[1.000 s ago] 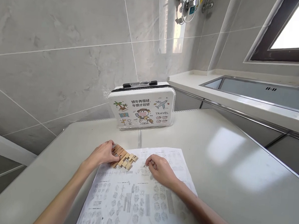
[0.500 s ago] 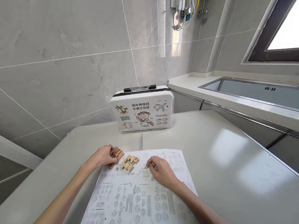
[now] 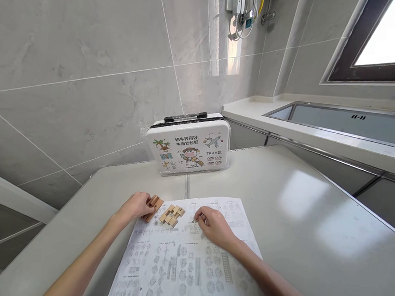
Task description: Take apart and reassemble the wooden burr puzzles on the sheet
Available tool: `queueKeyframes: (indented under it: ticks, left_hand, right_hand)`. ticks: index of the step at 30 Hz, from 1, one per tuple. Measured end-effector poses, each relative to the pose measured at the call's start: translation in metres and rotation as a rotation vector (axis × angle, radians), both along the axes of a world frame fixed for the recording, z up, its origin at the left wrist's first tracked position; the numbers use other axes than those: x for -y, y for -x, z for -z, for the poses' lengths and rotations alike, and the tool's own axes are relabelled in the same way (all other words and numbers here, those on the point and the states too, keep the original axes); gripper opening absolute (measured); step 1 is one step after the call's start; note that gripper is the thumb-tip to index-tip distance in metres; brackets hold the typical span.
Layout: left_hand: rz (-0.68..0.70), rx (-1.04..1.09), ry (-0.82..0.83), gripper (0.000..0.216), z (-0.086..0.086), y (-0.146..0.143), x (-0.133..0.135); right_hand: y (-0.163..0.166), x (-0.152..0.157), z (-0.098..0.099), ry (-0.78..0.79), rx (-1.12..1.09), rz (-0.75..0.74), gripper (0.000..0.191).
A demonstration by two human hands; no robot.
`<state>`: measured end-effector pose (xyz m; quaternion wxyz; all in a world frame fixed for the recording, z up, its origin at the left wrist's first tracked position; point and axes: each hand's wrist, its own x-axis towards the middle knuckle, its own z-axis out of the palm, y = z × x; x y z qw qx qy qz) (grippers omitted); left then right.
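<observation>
Brown wooden puzzle pieces [image 3: 156, 204] lie at the upper left corner of a printed sheet [image 3: 184, 254]. My left hand [image 3: 139, 205] is closed on them, thumb on the near side; its palm hides part of them. Just to the right, a group of pale wooden puzzle pieces [image 3: 172, 215] lies fitted together on the paper, with a gap in the middle and a dark mark on one piece. My right hand [image 3: 213, 225] rests on the sheet right of this group, fingers curled in. Whether anything is between those fingertips I cannot make out.
A white cartoon-printed case [image 3: 191, 145] in clear plastic stands behind the sheet against the tiled wall [image 3: 106, 48]. The light table [image 3: 299, 234] extends to the right, towards a counter with a sink [image 3: 333, 120]. A socket with cables [image 3: 237, 7] hangs on the wall.
The brown pieces have turned slightly in my left hand, so a long flat side now shows. My right hand and the pale pieces stay put.
</observation>
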<state>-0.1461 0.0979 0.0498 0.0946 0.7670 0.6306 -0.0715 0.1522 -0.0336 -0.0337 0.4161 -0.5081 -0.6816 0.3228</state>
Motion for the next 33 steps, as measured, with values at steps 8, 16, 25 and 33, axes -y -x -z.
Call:
queueKeyframes:
  ticks: [8,16,25,33]
  left_hand:
    - [-0.017,0.009,0.013,0.028,-0.002,-0.001,-0.005]
    - [-0.067,0.072,0.054,0.023,-0.018,-0.001,-0.002]
    - [-0.002,0.459,0.213,0.029,-0.040,-0.049,0.016]
    - [0.046,0.965,0.477,0.040,0.011,-0.138,0.067]
  right_hand:
    - [0.000,0.000,0.000,-0.001,-0.012,-0.003,0.023]
    - [-0.001,0.000,-0.001,0.016,-0.061,-0.016,0.022]
    - [0.000,0.000,-0.014,0.133,-0.333,-0.121,0.014]
    - [-0.009,-0.010,-0.013,0.365,-0.667,-0.004,0.048]
